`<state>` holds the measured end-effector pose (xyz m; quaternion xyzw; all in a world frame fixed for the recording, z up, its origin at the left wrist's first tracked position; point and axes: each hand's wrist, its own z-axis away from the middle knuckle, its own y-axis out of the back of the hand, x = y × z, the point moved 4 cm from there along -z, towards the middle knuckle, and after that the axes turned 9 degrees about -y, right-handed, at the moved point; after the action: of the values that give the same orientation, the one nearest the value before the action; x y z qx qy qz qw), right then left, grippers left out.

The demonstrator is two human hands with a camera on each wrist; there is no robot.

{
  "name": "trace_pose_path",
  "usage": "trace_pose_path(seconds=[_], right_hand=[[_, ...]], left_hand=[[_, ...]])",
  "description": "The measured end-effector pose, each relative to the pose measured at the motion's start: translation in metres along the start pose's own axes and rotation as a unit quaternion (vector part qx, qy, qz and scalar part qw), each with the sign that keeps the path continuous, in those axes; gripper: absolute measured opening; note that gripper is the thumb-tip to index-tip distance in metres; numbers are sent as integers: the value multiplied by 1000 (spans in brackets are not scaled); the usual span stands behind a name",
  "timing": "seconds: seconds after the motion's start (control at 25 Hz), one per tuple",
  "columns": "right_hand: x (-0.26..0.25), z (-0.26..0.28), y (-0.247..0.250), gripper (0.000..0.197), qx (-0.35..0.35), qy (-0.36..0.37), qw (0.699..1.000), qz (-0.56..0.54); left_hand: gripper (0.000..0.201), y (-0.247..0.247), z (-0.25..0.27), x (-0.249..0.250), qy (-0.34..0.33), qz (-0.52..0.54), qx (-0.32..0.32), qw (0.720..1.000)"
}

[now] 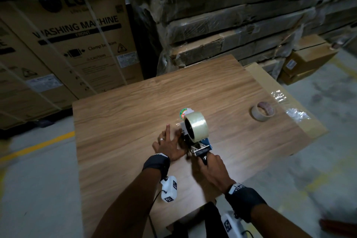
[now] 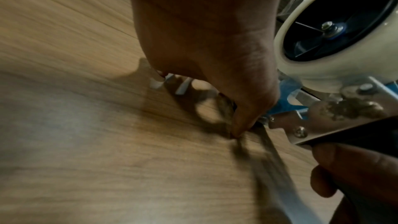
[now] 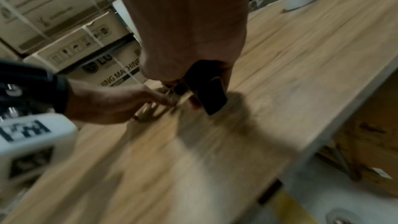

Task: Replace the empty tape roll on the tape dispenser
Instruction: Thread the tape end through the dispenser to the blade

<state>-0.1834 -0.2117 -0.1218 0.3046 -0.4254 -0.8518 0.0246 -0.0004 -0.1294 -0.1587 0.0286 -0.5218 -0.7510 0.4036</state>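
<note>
Tape dispenser (image 1: 195, 141) sits near bench centre, blue-and-metal frame, black handle pointing to 6 o'clock. New tape roll (image 1: 196, 126), clear and full, is mounted on the dispenser's hub; black hub with a centre screw shows in the left wrist view (image 2: 327, 26).

Right hand (image 1: 211, 168) grip is wrapped around the black handle (image 3: 206, 88), fingers curled under it.

Left hand (image 1: 167, 146) at 9 o'clock of the dispenser, touching its front end. Head view shows fingers spread, one pointing to 12 o'clock, ring on one finger. Left wrist view shows a fingertip (image 2: 237, 130) pressed down on the bench right at the dispenser's metal front plate. Whether this grip pinches a tape end, cannot tell; blur there.

Empty tape roll (image 1: 263, 111), bare brownish core, lies flat on the bench at 2 o'clock of the dispenser, well apart from it.

Bench (image 1: 125, 112) is wood-grain topped, with a cardboard strip along its 3 o'clock edge carrying patches of clear film (image 1: 296, 114).

Washing machine cartons (image 1: 77, 44) stacked at 10 o'clock. Plastic-wrapped flat packs (image 1: 231, 25) stacked at 12 to 1 o'clock. Small cardboard box (image 1: 309, 58) on the floor at 2 o'clock. Black wrist straps with white marker-tagged cameras on both arms.
</note>
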Motion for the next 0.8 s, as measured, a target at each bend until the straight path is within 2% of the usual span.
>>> trace_pose_path(seconds=[0.16, 0.28, 0.56, 0.8], right_hand=[[-4, -12, 6, 42, 0, -30, 999, 20], [-10, -16, 12, 44, -19, -51, 998, 27], [-24, -22, 25, 45, -60, -66, 995, 47], [-23, -20, 31, 44, -88, -59, 993, 54]], left_hand=[[100, 3, -2, -5, 5, -1, 3, 1000], [108, 7, -4, -8, -1, 2, 12, 1000], [98, 9, -7, -10, 22, -12, 42, 999], [97, 12, -7, -10, 30, -19, 35, 999]])
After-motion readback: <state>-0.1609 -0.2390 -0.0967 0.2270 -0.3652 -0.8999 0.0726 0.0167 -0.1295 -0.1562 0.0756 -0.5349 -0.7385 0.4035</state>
